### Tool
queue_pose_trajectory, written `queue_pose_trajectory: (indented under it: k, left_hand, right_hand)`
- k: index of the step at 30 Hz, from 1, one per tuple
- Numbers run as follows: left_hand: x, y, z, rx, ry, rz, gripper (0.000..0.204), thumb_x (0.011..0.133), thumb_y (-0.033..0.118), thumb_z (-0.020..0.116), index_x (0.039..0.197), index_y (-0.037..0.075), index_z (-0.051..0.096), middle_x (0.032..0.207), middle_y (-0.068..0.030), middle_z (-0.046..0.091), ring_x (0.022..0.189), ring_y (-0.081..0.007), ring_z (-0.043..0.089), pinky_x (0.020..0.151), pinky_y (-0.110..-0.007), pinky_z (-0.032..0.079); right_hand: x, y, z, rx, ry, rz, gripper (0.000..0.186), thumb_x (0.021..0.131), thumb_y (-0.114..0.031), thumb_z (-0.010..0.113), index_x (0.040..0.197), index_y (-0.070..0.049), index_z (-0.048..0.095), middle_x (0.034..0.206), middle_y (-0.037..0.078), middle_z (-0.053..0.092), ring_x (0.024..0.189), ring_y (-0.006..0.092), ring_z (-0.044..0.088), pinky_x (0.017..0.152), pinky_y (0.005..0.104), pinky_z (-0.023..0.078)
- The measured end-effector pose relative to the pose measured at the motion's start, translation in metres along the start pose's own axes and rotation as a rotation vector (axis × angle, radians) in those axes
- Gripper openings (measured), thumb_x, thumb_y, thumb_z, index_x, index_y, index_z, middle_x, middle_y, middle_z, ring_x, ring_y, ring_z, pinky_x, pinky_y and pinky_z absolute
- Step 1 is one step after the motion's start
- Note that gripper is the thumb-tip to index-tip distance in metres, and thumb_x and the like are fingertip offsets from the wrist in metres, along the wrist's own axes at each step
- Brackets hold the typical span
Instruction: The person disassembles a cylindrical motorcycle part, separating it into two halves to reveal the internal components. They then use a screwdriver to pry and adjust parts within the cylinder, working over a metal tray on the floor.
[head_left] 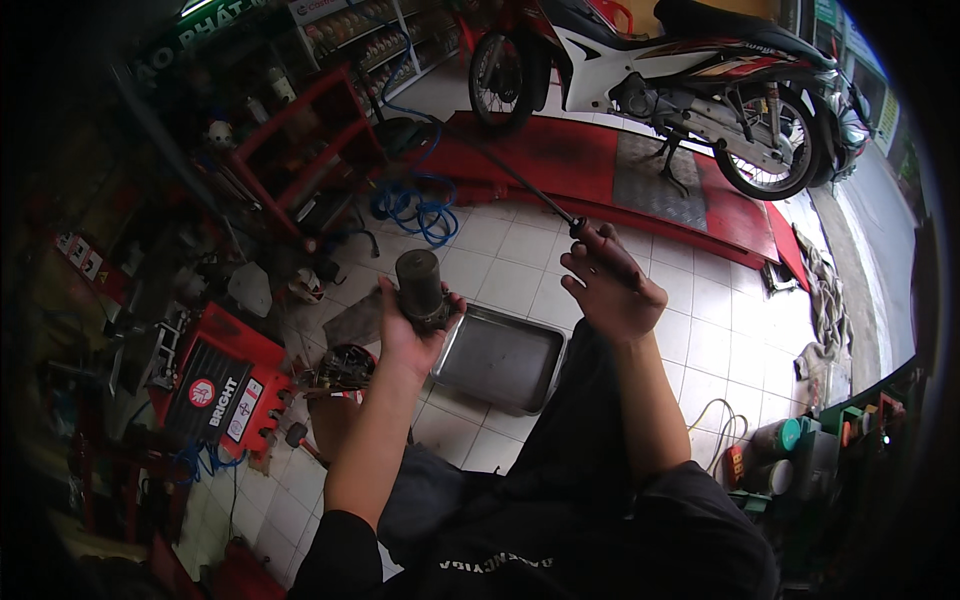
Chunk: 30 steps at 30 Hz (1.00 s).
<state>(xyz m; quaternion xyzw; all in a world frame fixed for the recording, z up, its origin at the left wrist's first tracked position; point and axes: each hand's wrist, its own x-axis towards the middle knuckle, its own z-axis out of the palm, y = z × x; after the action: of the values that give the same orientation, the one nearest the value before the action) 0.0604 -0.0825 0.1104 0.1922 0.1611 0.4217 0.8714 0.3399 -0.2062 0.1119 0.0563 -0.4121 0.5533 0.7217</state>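
My left hand [412, 335] is wrapped round a dark metal cylinder [418, 280] that looks like a small motor. Its flat round end points up, and my fingers hide part of its lower end. To the right, my right hand [622, 295] holds a screwdriver loosely, some fingers spread. The screwdriver's dark red handle [612, 252] lies along the hand, and its long thin shaft [530, 187] slants up and left, away from the cylinder. Below and between both hands, a rectangular metal tray [500, 362] sits on the floor.
Ahead, a motorbike [660, 85] stands on a red lift platform [560, 160]. A blue hose [425, 212] lies coiled on the white tiles. A red and black machine [225, 385] and metal parts [348, 368] are at left. Containers [775, 438] and a cable stand at right.
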Motion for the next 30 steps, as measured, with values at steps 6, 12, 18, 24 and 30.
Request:
queue_pose_trajectory:
  k: [6,12,18,24,30]
  left_hand:
    - [-0.038,-0.023,0.029,-0.004,0.059,-0.053,0.077,0.1,0.072,0.038,0.113,0.001,0.064,0.095,-0.0164,0.066,0.092,-0.0348,0.067,0.096,-0.052,0.055]
    - [-0.087,-0.04,0.018,-0.038,0.055,-0.105,0.075,0.1,0.073,0.036,0.118,0.005,0.063,0.098,-0.0163,0.067,0.093,-0.0381,0.068,0.096,-0.057,0.056]
    - [-0.127,-0.053,-0.003,0.096,0.217,-0.022,0.079,0.099,0.076,0.029,0.127,0.008,0.059,0.103,-0.0149,0.064,0.097,-0.0378,0.067,0.094,-0.058,0.056]
    - [-0.138,-0.024,0.007,0.227,0.368,0.272,0.082,0.1,0.076,0.026,0.127,0.006,0.058,0.112,-0.015,0.066,0.099,-0.0326,0.069,0.089,-0.055,0.059]
    - [-0.139,-0.006,-0.02,0.742,0.398,0.754,0.077,0.104,0.069,0.03,0.098,0.001,0.067,0.09,-0.0091,0.071,0.086,-0.018,0.07,0.082,-0.03,0.055]
  right_hand:
    - [0.02,-0.004,0.024,0.006,-0.015,0.096,0.091,0.078,-0.033,0.076,0.154,-0.006,0.034,0.142,0.02,0.049,0.13,0.036,0.05,0.103,0.0467,0.044]
    - [0.028,0.011,0.044,-0.431,0.162,0.429,0.06,0.08,-0.012,0.068,0.135,-0.002,0.046,0.103,0.015,0.06,0.073,0.0201,0.062,0.061,0.0295,0.048]
    - [-0.016,0.066,0.073,-0.882,0.013,0.557,0.072,0.09,-0.025,0.079,0.148,0.001,0.046,0.087,0.005,0.064,0.071,0.0102,0.057,0.061,0.0239,0.045]
    - [-0.029,0.106,0.091,-0.916,0.006,0.525,0.039,0.095,-0.019,0.073,0.123,0.002,0.057,0.082,0.004,0.064,0.074,0.0071,0.059,0.062,0.0249,0.045]
    - [-0.02,0.118,0.135,-1.023,0.067,0.567,0.054,0.086,-0.03,0.083,0.124,0.002,0.062,0.079,0.002,0.065,0.061,0.0074,0.049,0.056,0.0268,0.041]
